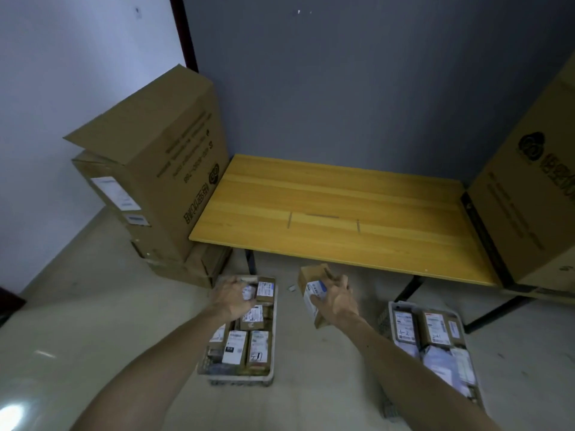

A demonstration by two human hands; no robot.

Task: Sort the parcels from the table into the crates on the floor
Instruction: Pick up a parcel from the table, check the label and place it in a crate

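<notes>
My right hand (337,298) grips a small brown cardboard parcel (311,281) with a white label, held in the air between the two crates and below the table's front edge. My left hand (231,295) reaches down into the far end of the left crate (239,376), its fingers curled round a small white-labelled parcel (249,292). That left crate holds several labelled brown boxes. The right crate (392,309) on the floor also holds several parcels and soft white bags. The wooden table (339,213) stands behind them with a bare top.
A tall stack of large cardboard boxes (155,169) stands left of the table, and another big carton (535,197) stands at its right end. The table's black legs (404,290) come down behind the crates. Pale floor lies to the left.
</notes>
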